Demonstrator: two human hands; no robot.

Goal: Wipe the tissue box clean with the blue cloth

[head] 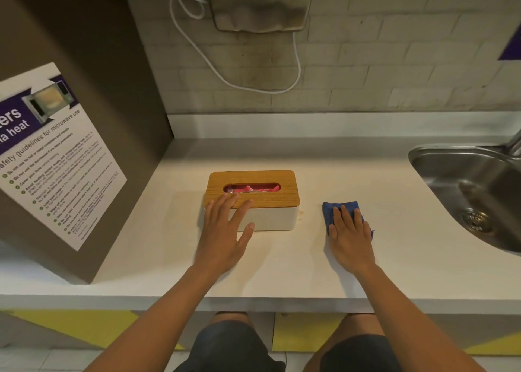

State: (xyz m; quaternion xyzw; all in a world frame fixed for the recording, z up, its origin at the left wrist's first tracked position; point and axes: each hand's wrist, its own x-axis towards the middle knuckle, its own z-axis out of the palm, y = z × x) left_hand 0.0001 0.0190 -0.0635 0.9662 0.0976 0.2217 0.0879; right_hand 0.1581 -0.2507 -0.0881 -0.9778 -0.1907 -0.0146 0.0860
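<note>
probably light and stiff, the tissue box (255,199) sits mid-counter with the left hand (222,230) spread flat on its near left corner; steady it there, since its smooth white sides may slide; right of it, well apart, the right hand (349,230) presses flat on the soft blue cloth (337,211), mostly hidden beneath

Two bare forearms, no sleeves, left hand (222,239), right hand (351,239), no rings, dark shorts (231,349), bare knees below the counter edge (282,304)
</note>
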